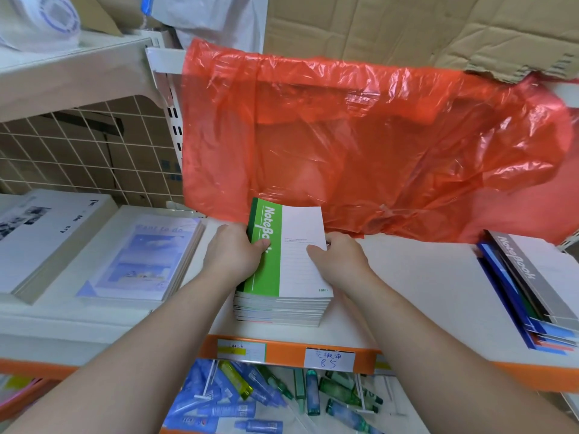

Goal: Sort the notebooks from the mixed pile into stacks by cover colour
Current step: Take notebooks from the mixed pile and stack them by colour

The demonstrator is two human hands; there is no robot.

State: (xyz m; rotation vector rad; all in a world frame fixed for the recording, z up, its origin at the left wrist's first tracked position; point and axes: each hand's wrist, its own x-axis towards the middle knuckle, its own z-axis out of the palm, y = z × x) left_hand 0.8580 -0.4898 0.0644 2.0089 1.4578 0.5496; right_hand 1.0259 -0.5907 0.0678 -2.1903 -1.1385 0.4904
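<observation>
Low in the frame, blue and green bottles lie jumbled on a lower shelf. On the white shelf above, one mixed pile sits at centre. The left hand and right hand grip its top green notebook, thumbs on the cover. A grey-topped stack lies at right and two pale stacks at left. A red bag hangs behind.

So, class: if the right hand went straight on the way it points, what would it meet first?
Probably the red plastic bag hanging at the shelf's back. The right hand holds the green notebook by its edge, and the bag lies just beyond; depth is unclear.
</observation>
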